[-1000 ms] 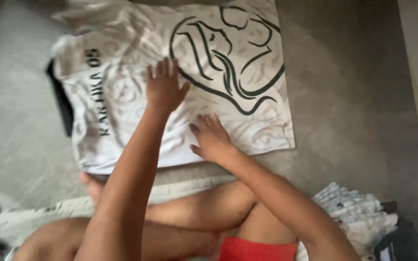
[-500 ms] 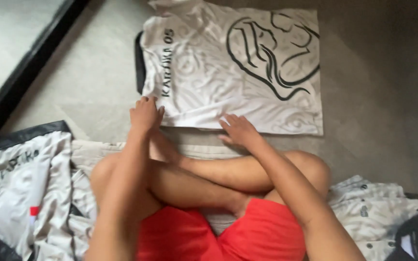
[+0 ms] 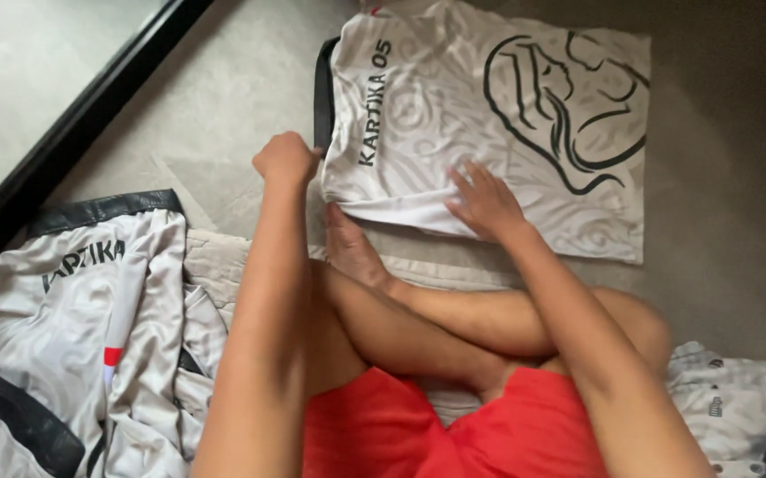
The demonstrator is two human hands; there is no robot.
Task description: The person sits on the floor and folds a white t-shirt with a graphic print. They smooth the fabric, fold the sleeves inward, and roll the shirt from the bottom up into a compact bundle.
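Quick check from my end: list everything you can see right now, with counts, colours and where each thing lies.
flat shirt: 1, white with black line drawing and black trim, spread on the floor ahead
loose shirts: a heap, number unclear, white with black trim, at the left
folded clothes: small stack, white, lower right
floor: grey carpet
black strip: 1, running diagonally, upper left
shorts: 1, red, on the seated person
left hand: closed on the flat shirt's left edge
right hand: flat on the flat shirt's lower edge
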